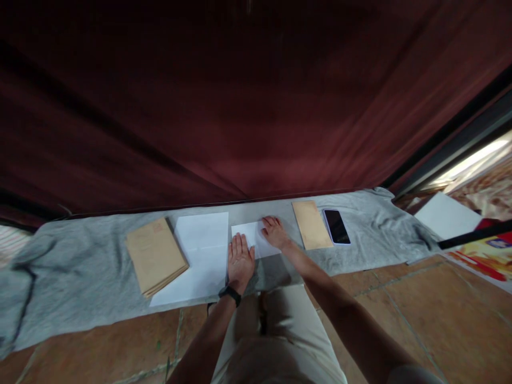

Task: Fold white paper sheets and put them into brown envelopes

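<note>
- In the middle of the grey cloth (96, 272), between my two hands, I have the small white paper (262, 247) lying flat, its long side running left to right; I cannot tell from here whether it is folded.
- On the left end of that paper I see my left hand (240, 258), palm down, fingers straight and close together, thumb a little apart; it presses from above and grips nothing.
- Over the upper right part of the paper lies my right hand (274, 231), fingers loosely bent and pointing up and left; I cannot tell whether thumb and fingers pinch the sheet or only rest on it.
- Around my left wrist there is a black watch (230, 294).
- Just left of my left hand lies large white paper (206, 250), its left side partly covered by a stack of brown envelopes (157, 256) set at a slant.
- To the right of my right hand I have a single brown envelope (311, 223), flat and apart from the white paper, and just beside it a phone (338, 226) with a dark screen and a pale edge.
- Beyond the cloth my view fills with dark red fabric (256, 117); on the near side I see brown floor tiles (404, 309) and light trousers (296, 314).
</note>
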`<action>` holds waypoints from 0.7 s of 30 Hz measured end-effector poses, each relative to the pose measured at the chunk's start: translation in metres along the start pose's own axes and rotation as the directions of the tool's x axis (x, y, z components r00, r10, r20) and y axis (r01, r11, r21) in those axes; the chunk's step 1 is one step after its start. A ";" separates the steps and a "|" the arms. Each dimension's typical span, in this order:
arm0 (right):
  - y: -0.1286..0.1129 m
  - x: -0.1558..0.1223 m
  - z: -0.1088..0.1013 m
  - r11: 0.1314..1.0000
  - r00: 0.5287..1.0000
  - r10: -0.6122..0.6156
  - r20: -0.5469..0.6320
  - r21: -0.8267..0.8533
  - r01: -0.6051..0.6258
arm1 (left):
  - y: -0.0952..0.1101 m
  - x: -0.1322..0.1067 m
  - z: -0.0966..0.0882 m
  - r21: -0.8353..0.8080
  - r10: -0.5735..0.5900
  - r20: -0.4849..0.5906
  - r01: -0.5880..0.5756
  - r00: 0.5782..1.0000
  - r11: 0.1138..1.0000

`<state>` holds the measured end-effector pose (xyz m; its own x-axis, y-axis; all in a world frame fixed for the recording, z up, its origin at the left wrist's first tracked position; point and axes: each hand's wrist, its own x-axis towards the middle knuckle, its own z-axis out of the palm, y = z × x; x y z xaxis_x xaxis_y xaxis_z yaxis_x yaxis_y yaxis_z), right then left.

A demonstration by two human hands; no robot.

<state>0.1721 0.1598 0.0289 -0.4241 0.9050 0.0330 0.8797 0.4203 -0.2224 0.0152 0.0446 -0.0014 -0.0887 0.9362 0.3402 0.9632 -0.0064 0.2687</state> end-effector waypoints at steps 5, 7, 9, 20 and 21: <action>0.012 0.022 -0.019 1.000 0.998 0.003 0.058 0.003 -0.003 | 0.001 0.000 -0.005 0.001 0.008 -0.003 -0.008 1.000 1.000; 0.016 0.031 -0.027 1.000 0.995 0.001 0.096 0.011 -0.002 | 0.001 0.001 -0.007 0.003 0.007 0.006 -0.007 1.000 1.000; 0.019 0.040 -0.032 1.000 0.991 0.006 0.137 0.025 -0.009 | 0.001 0.001 -0.009 -0.004 0.006 0.017 -0.006 1.000 1.000; 0.045 0.029 -0.048 0.954 0.973 0.047 0.225 0.278 -0.111 | -0.003 0.002 -0.015 -0.097 0.027 -0.016 -0.029 0.999 0.995; 0.050 0.023 -0.049 0.941 0.974 0.058 0.218 0.314 -0.127 | -0.003 0.002 -0.016 -0.108 0.021 -0.024 -0.024 0.999 0.994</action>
<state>0.2167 0.2052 0.0664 -0.4086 0.8920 -0.1933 0.8139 0.2603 -0.5194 0.0080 0.0414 0.0127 -0.0742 0.9271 0.3673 0.9319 -0.0667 0.3565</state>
